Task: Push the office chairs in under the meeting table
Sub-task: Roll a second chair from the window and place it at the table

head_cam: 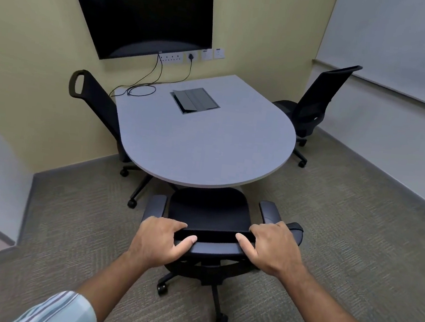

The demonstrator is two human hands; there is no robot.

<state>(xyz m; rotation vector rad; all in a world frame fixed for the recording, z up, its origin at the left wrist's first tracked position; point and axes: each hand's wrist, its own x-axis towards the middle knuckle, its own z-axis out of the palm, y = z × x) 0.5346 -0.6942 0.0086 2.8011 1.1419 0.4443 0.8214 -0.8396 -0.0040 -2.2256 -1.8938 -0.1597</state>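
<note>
A black office chair (pixel 210 211) stands in front of me at the rounded near end of the grey meeting table (pixel 202 144). Its seat front lies just under the table edge. My left hand (pixel 161 242) and my right hand (pixel 274 246) both grip the top of its backrest, thumbs on the near side. A second black chair (pixel 94 98) stands at the table's left side, seat tucked under, back tilted toward the wall. A third black chair (pixel 317 103) stands at the far right, apart from the table edge.
A dark screen (pixel 143 12) hangs on the yellow wall behind the table, with cables (pixel 146 85) running onto the tabletop. A cable hatch (pixel 194 100) sits in the table. A whiteboard (pixel 402 44) covers the right wall. Carpet surrounds the table.
</note>
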